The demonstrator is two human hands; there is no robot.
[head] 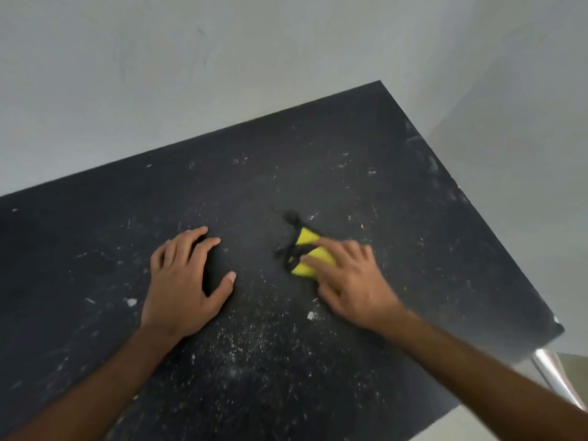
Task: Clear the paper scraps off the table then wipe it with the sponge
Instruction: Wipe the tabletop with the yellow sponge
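Observation:
A yellow sponge [306, 239] with a dark frayed scouring side lies near the middle of the black table [95, 224]. My right hand [350, 281] presses down on it, fingers spread over its top, and looks blurred. My left hand [184, 281] rests flat on the table to the left of the sponge, fingers apart, holding nothing. Two small white paper scraps lie on the surface, one [131, 302] left of my left hand and one [311, 316] below my right hand. Fine white specks and dust are scattered over the tabletop.
A pale grey wall stands behind the table's far edge. The table's right edge runs diagonally down to a corner with a shiny metal leg [555, 377] beneath it. Light floor shows at the bottom right.

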